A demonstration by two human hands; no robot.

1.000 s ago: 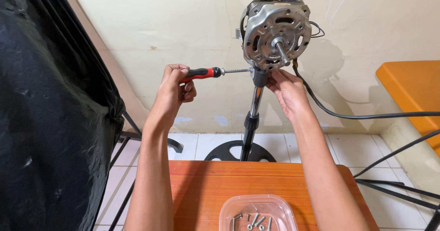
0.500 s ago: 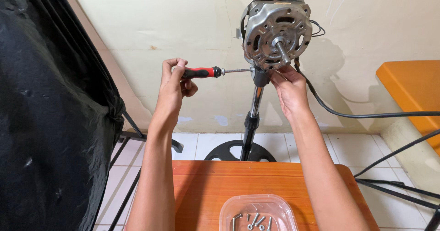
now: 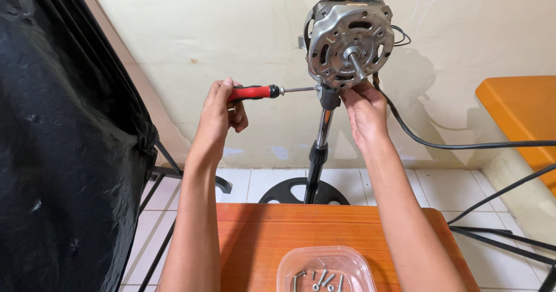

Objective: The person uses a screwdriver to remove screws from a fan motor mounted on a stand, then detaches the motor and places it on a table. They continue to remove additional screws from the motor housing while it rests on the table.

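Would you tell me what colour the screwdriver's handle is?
Red with black ends, on the screwdriver in the left hand; head view.

A home corner used for repairs: stained cream wall (image 3: 191, 43), white floor tiles (image 3: 255, 182), orange tabletop (image 3: 255, 240), black plastic sheet (image 3: 58, 153) at nine o'clock.

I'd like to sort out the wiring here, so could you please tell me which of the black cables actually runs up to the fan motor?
The thick black cable curving past the right hand up behind the motor; the others lie low at the right.
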